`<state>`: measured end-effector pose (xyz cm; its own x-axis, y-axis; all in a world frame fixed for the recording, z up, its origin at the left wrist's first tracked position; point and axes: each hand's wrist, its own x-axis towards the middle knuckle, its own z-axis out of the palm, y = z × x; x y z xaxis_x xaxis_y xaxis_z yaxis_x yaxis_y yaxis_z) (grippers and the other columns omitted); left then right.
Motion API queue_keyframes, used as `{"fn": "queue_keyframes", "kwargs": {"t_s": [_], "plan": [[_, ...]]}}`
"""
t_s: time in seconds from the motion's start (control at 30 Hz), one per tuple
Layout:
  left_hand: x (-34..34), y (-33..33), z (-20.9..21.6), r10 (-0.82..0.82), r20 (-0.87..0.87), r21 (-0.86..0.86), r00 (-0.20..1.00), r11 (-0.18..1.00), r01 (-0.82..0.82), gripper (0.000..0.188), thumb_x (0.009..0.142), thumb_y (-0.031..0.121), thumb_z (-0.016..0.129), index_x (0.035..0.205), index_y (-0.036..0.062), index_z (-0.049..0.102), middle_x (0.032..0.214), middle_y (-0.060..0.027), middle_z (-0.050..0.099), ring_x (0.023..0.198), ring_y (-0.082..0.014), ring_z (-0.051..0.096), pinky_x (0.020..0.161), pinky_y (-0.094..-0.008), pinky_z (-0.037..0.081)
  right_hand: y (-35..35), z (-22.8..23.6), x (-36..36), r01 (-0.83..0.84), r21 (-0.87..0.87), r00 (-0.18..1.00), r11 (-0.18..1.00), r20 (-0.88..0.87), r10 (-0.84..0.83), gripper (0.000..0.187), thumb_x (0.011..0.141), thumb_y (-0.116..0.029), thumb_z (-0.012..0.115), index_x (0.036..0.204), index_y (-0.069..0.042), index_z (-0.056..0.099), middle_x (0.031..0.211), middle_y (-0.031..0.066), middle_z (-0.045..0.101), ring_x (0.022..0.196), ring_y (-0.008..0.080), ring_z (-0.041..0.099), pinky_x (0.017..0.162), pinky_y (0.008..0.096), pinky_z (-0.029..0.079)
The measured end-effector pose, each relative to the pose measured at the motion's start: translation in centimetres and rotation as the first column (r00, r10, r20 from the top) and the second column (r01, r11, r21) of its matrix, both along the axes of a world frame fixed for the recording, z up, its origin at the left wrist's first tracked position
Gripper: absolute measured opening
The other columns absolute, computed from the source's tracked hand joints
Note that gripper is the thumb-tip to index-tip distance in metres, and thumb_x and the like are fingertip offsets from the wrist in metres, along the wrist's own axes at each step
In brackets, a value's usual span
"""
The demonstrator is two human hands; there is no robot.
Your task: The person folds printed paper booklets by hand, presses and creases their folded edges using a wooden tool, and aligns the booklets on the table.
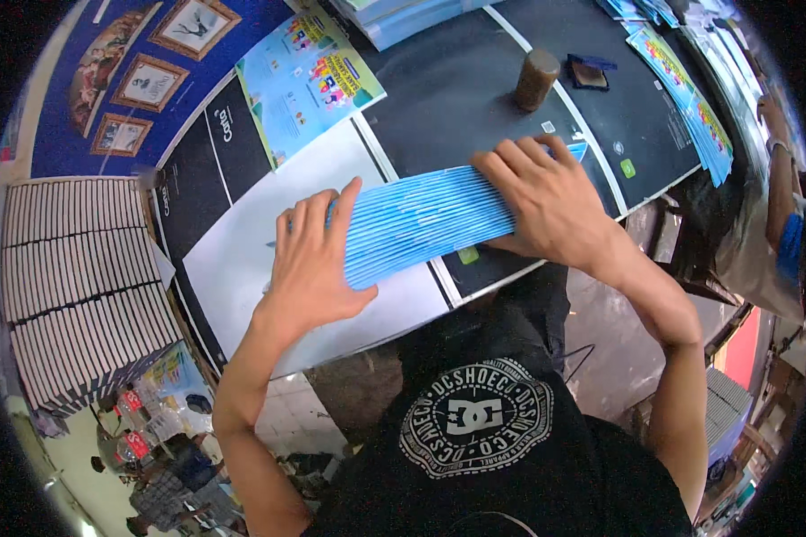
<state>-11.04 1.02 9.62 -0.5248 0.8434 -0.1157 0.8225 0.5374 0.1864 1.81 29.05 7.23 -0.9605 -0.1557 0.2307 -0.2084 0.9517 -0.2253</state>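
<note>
A thick stack of blue folded leaflets lies between my two hands above the black-topped table, its layered edges facing up. My left hand grips the left end, with fingers along the far side and the thumb on the near side. Over the right end bends my right hand, its fingers curled across the far corner and its thumb partly hidden beneath. Under the stack and my left hand is a large white sheet.
Beyond the white sheet lies a colourful printed sheet. A brown cylinder stands near a small dark open case. More leaflets lie fanned at the right, near another person's arm. Tall book stacks rise at the left.
</note>
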Motion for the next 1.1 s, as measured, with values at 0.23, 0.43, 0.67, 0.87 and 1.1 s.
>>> {"fn": "queue_keyframes", "kwargs": {"t_s": [0.23,0.43,0.67,0.87,1.1], "plan": [[0.2,-1.9,-0.5,-0.026,-0.046,-0.013,0.999,1.000,0.026,0.121,0.060,0.024,0.084,0.161,0.0011,0.022,0.138,-0.0264,0.042,0.127,-0.0441,0.043,0.112,-0.0529,0.031,1.5,0.1,1.0,-0.008,-0.023,0.997,1.000,0.081,0.010,0.083,0.074,-0.052,0.085,0.136,-0.007,0.053,0.118,0.0105,0.060,0.117,0.0279,0.058,0.109,0.0480,0.040],[0.3,-2.3,1.5,-0.007,0.003,-0.015,1.000,1.000,0.007,0.118,0.063,0.027,0.088,0.161,0.0021,0.025,0.136,-0.0239,0.042,0.124,-0.0416,0.044,0.107,-0.0542,0.033,1.8,2.3,1.5,-0.050,-0.090,0.987,0.995,0.149,0.063,0.073,0.064,-0.030,0.089,0.125,-0.007,0.057,0.112,0.0103,0.064,0.109,0.0320,0.062,0.103,0.0457,0.043],[-0.1,-2.6,-0.4,-0.022,0.008,0.024,1.000,0.999,0.022,0.120,0.063,0.031,0.088,0.160,-0.0016,0.024,0.137,-0.0249,0.040,0.127,-0.0416,0.042,0.107,-0.0545,0.032,1.9,0.6,1.2,-0.033,-0.050,0.997,0.998,0.063,0.036,0.082,0.068,-0.059,0.083,0.126,-0.006,0.059,0.107,0.0083,0.062,0.105,0.0293,0.063,0.099,0.0453,0.045],[-0.7,-4.0,-1.3,0.025,0.129,0.195,0.991,0.979,-0.050,0.090,0.057,0.018,0.093,0.137,0.0021,0.055,0.122,-0.0183,0.060,0.112,-0.0361,0.059,0.096,-0.0455,0.049,2.4,-0.6,1.3,-0.092,-0.106,0.994,0.990,0.057,0.098,0.069,0.069,-0.056,0.081,0.115,-0.008,0.065,0.101,0.0069,0.067,0.098,0.0293,0.066,0.095,0.0428,0.046],[-1.0,-4.1,-3.0,0.001,0.076,0.382,0.997,0.924,-0.030,0.033,0.066,0.007,0.087,0.092,0.0039,0.067,0.086,-0.0082,0.065,0.082,-0.0276,0.064,0.074,-0.0405,0.051,2.5,-0.5,0.7,-0.135,-0.129,0.988,0.982,0.058,0.143,0.048,0.077,-0.043,0.081,0.107,-0.009,0.064,0.094,0.0073,0.066,0.096,0.0291,0.067,0.094,0.0436,0.046]]}}
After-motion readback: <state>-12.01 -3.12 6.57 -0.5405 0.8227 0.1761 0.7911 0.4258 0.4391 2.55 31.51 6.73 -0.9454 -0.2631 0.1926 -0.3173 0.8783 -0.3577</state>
